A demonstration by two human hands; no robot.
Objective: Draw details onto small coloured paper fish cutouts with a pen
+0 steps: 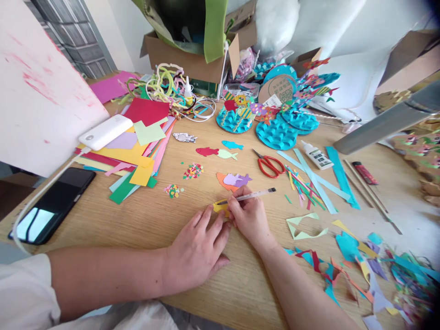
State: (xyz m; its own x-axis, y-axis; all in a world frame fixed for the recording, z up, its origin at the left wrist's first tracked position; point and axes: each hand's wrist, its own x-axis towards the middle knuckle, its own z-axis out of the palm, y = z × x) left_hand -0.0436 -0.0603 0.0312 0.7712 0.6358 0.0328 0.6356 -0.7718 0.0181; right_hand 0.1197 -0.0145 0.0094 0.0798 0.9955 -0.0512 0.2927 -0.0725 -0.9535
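Two hands meet at the centre of the frame over a small yellow paper piece [220, 207] lying on the wooden worktop [144, 220]. The left hand [197, 250] lies flat with fingers spread, its fingertips pinning the paper's near edge. The right hand [249, 215] is closed around a pen [252, 195], whose tip touches the yellow piece while its cap end points to the right.

The step in hand looks like drawing or marking on the yellow piece. Carrying the line on would call for the left fingers to hold firm while the pen tip travels within the small shape, since it could easily run off the edge onto the wood.

Open wood lies to the left of the hands and just below them. Just above sit cut paper fish [233, 180], with red scissors [270, 164] to the upper right. Loose paper scraps [350, 266] crowd the lower right, and a dark phone [55, 204] rests at the left, so the right forearm has little free room beside it.
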